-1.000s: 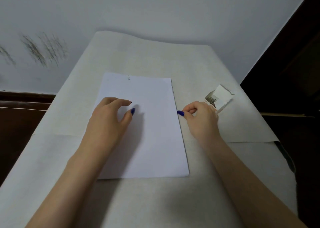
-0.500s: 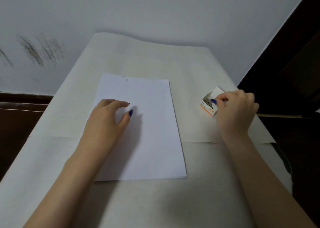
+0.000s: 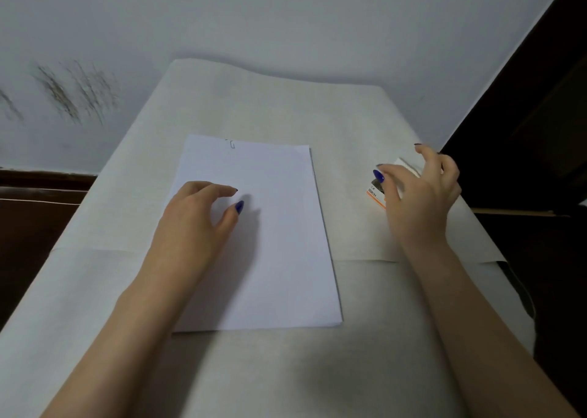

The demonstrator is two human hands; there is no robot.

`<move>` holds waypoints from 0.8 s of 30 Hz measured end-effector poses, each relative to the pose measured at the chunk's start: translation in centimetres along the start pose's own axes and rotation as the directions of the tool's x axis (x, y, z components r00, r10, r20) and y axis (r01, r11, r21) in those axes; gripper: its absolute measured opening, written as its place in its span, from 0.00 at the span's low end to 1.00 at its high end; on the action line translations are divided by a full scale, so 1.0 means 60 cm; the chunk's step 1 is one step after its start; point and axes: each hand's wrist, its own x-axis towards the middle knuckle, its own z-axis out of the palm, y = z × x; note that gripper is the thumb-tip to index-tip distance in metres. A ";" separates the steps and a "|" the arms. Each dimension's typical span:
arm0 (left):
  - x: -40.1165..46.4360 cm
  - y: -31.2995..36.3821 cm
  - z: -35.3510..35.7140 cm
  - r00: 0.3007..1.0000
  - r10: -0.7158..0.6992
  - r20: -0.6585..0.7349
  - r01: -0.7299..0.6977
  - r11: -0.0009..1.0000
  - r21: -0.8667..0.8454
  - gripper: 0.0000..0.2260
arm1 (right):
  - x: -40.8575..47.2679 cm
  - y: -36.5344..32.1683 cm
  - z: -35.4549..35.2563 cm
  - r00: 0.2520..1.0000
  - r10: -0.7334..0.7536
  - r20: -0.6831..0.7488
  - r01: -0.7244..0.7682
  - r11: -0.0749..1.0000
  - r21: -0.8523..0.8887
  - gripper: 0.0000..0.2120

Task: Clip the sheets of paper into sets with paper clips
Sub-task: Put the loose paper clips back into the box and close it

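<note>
A stack of white sheets (image 3: 273, 243) lies in the middle of the cloth-covered table (image 3: 286, 100). A small paper clip (image 3: 232, 145) sits on its far edge. My left hand (image 3: 193, 224) rests on the stack's left half with loosely curled fingers and holds nothing. To the right stands a small white and orange paper clip box (image 3: 375, 193), open, with clips dimly visible inside. My right hand (image 3: 416, 201) is over the box with its fingers spread and its thumb and forefinger at the box's opening. It hides most of the box.
A pale wall (image 3: 286, 20) with dark scuff marks rises behind the table. Dark furniture (image 3: 540, 132) stands close along the right edge. A fold of the cloth (image 3: 365, 260) crosses the table to the right of the sheets.
My right hand left the right edge of the sheets, moved right to the paper clip box and now spreads its fingers over it. My left hand stayed on the sheets.
</note>
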 end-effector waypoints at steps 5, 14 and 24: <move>0.001 0.000 0.000 1.000 0.003 0.004 -0.003 1.000 -0.001 0.14 | 0.000 0.013 0.006 0.997 0.077 -0.005 -0.077 0.996 0.033 0.07; 0.002 -0.003 0.003 1.000 0.017 0.007 -0.017 1.000 0.014 0.14 | 0.002 0.011 -0.001 0.977 0.138 0.161 -0.194 0.888 0.417 0.22; 0.003 -0.003 0.003 1.000 0.015 0.010 -0.015 1.000 0.015 0.14 | -0.002 0.015 -0.002 0.986 0.049 0.162 -0.091 0.961 0.261 0.11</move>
